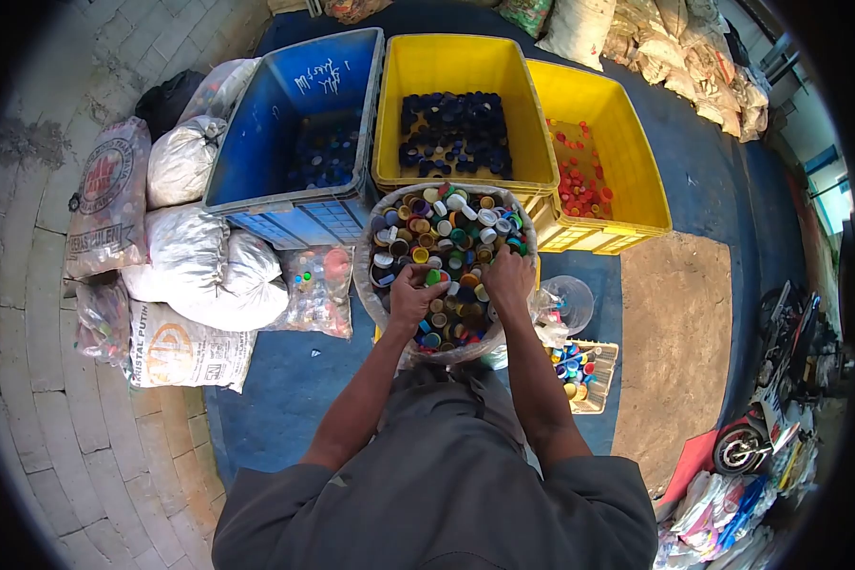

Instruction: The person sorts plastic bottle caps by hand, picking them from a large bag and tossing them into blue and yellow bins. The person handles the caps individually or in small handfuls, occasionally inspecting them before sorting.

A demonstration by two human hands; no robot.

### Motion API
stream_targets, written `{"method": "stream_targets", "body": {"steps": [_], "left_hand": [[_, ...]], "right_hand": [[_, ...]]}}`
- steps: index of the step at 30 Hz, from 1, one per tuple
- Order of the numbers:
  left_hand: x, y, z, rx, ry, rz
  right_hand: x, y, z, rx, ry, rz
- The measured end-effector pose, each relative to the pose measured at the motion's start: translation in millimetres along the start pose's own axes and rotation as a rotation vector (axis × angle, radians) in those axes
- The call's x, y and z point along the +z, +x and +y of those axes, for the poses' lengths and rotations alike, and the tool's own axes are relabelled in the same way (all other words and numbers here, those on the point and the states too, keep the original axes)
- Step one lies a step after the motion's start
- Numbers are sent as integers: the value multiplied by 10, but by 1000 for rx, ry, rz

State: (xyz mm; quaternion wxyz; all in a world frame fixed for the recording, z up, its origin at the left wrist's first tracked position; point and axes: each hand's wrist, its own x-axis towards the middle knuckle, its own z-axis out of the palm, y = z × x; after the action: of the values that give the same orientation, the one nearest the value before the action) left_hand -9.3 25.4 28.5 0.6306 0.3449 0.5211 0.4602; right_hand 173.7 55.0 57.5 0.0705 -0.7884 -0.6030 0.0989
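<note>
A round tub lined with a pale sack (363, 275) is heaped with mixed bottle caps (444, 228) in white, yellow, brown, green and dark colours. Over its left side my left hand (414, 298) pinches a green bottle cap (433, 277) between thumb and fingers. My right hand (510, 279) reaches into the right part of the heap with its fingers curled down against the caps. What those fingers hold, if anything, is hidden behind the hand.
Beyond the tub stand a blue crate (285, 123) with dark caps, a yellow crate (465, 66) with dark blue caps and another yellow crate (627, 133) with red caps. Stuffed sacks (185, 252) lie left. A small basket (594, 404) of caps and a clear container (572, 302) sit right.
</note>
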Motion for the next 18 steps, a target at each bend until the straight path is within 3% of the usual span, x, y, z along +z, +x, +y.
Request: {"method": "stream_targets", "body": {"steps": [6,11,14,15,18], "left_hand": [[-224,-109,-51,106,105,103],[-263,-71,32,-168,-99,-19],[-150,-11,182,-329,-147,-33],[-94,0,237,-378,-149,-17],[-37,168,143,-291,145,-34]], "right_hand": [[118,19,-6,-10,2,-15],[37,20,-33,56,126,-49],[-19,-23,77,-69,393,-23],[-58,-52,77,-12,601,-81],[-196,-141,104,137,1233,-226]]}}
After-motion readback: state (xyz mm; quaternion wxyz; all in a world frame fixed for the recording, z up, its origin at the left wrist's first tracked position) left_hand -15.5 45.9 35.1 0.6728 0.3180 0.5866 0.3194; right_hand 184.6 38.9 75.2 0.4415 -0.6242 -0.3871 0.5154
